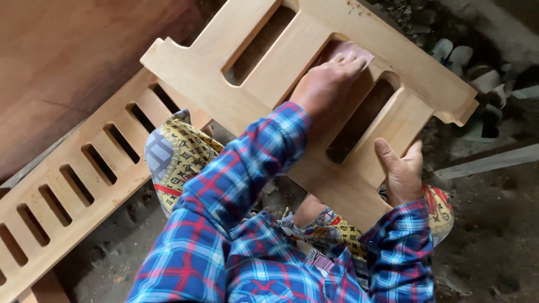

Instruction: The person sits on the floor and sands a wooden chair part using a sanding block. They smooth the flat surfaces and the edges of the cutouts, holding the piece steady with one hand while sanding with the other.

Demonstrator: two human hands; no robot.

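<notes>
Panel on lap | slatted board just beside | sandals near

— Soft daylight here, no lamp glare anywhere. It falls evenly on the pale slotted wooden panel under the left hand.

— Shadows?

— Faint ones: the slots beside that hand go dark, and the sleeve throws a dim patch just below the wrist.

— Sharp?

— Mostly. The fingertips look slightly smeared. Beyond the right hand, the dirt floor sinks into gloom, murky and soft. The far corner above both hands is darkest, detail lost.
</notes>
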